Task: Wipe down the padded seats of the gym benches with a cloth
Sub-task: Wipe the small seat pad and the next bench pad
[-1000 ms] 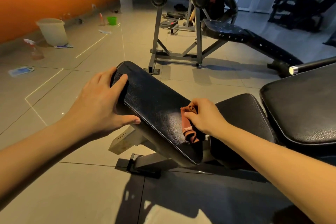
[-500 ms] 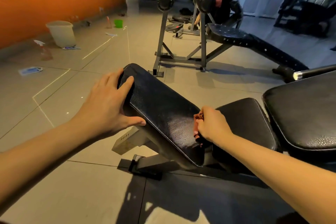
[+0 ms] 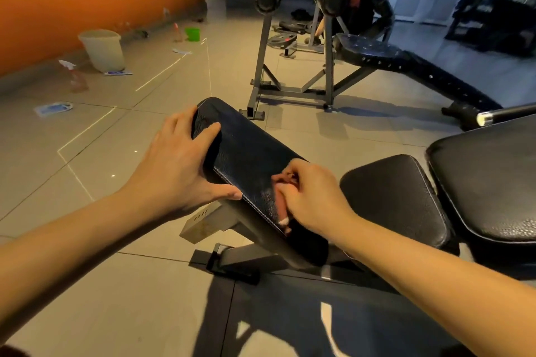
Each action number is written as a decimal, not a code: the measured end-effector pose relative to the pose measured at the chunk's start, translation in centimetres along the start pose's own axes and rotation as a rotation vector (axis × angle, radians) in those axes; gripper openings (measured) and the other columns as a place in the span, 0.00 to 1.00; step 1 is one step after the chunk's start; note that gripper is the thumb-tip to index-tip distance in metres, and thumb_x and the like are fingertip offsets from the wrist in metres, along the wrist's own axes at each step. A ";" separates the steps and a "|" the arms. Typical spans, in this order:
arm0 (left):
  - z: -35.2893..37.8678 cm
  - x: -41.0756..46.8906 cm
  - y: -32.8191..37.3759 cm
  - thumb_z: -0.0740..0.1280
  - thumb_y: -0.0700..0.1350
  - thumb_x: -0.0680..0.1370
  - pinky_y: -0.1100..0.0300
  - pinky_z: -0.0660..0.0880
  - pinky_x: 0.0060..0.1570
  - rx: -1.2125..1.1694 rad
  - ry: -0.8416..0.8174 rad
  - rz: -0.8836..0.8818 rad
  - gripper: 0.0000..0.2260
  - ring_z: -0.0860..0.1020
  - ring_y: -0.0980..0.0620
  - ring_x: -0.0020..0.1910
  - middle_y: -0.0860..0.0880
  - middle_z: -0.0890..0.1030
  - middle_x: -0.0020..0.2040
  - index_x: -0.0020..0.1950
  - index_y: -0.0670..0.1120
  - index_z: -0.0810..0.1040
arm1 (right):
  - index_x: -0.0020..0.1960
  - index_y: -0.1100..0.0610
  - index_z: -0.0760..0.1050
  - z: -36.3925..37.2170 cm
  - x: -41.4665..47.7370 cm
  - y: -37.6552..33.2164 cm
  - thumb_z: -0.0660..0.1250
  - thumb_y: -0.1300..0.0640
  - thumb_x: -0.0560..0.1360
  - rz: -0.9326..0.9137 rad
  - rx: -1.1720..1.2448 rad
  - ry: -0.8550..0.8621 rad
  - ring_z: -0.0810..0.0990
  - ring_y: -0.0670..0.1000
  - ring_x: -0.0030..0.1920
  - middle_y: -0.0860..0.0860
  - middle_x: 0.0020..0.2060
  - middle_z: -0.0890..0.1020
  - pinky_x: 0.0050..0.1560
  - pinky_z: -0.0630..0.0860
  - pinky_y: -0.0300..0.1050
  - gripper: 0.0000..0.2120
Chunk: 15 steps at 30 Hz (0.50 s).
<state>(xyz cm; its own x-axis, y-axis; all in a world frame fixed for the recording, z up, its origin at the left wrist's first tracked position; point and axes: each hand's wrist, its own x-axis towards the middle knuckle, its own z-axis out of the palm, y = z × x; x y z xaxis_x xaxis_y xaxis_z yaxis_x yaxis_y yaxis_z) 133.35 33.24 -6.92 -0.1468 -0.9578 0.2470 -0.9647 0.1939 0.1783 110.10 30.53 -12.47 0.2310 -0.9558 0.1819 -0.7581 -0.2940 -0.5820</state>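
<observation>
A black padded backrest of a gym bench slopes up toward the left in the middle of the view. My left hand holds its upper left end, fingers over the top edge and thumb under the side. My right hand grips a reddish-brown cloth and presses it on the pad's lower near part; most of the cloth is hidden under the fingers. The bench's black seat pad lies just right of that hand.
A second black pad sits at the right edge with a bar end above it. Behind stands a grey rack with a long black bench. A bucket, a spray bottle and a green cup sit by the orange wall.
My right hand has slid the cloth along the pad's lower part, toward the near edge. The cloth is now more covered by the fingers. My left hand keeps its hold.
</observation>
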 end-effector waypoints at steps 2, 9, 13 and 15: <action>0.1 0.1 0.0 0.55 0.80 0.56 0.40 0.56 0.77 -0.006 -0.015 -0.019 0.58 0.51 0.41 0.79 0.44 0.52 0.82 0.81 0.52 0.59 | 0.53 0.48 0.76 0.5 -0.6 -2.1 0.68 0.52 0.81 -0.135 0.076 -0.043 0.78 0.44 0.48 0.42 0.46 0.80 0.48 0.75 0.36 0.02; 0.2 0.0 0.1 0.55 0.80 0.56 0.41 0.56 0.77 -0.005 0.000 -0.025 0.58 0.51 0.42 0.79 0.46 0.51 0.82 0.81 0.53 0.59 | 0.47 0.57 0.74 -1.2 4.2 6.2 0.65 0.58 0.80 0.294 -0.260 0.033 0.80 0.59 0.49 0.53 0.42 0.79 0.43 0.71 0.49 0.04; 0.1 0.1 0.3 0.57 0.79 0.57 0.42 0.55 0.77 -0.029 0.000 -0.031 0.57 0.50 0.42 0.80 0.46 0.52 0.82 0.81 0.53 0.59 | 0.50 0.53 0.78 0.0 4.6 1.0 0.68 0.54 0.80 -0.010 0.003 -0.005 0.78 0.49 0.45 0.48 0.43 0.81 0.43 0.75 0.44 0.03; 0.2 0.1 0.3 0.59 0.78 0.57 0.41 0.56 0.77 -0.032 -0.005 -0.035 0.56 0.50 0.43 0.80 0.46 0.52 0.82 0.81 0.53 0.59 | 0.52 0.56 0.79 -0.2 5.3 1.5 0.67 0.55 0.80 0.052 -0.051 0.017 0.79 0.53 0.47 0.52 0.45 0.82 0.47 0.77 0.49 0.05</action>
<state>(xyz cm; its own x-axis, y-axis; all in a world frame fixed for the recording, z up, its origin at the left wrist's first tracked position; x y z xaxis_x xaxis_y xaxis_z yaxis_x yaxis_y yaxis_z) 133.05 33.15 -7.02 -0.1144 -0.9652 0.2352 -0.9617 0.1669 0.2174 110.00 25.04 -12.22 0.1806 -0.9694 0.1665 -0.7987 -0.2433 -0.5504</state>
